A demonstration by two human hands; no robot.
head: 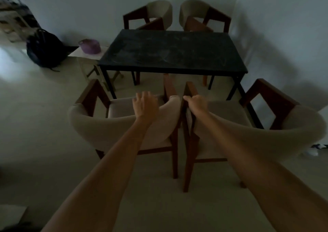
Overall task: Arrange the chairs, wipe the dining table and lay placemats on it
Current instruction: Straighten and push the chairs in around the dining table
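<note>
Right up against the near edge of the dark dining table point(170, 52) sit two beige armchairs side by side, backs toward the camera, nearly touching in the middle. The person's right hand point(196, 105) has its fingers curled round the top of the wooden arm frame of the right near chair point(230, 114), so that rail sits inside the grip. The left hand point(144, 105) is spread loose, fingers relaxed and a bit fanned, over the seat of the left near chair point(124, 125), just beside its padded backrest end; can't tell if it actually touches. Tabletop looks smudgy. Two more matching chairs point(175, 15) are tucked in on the far side by the wall. Off to the left there's a small stool point(88, 54) with a purple basket point(89, 45) on it, and a black backpack point(44, 49) on the floor.
</note>
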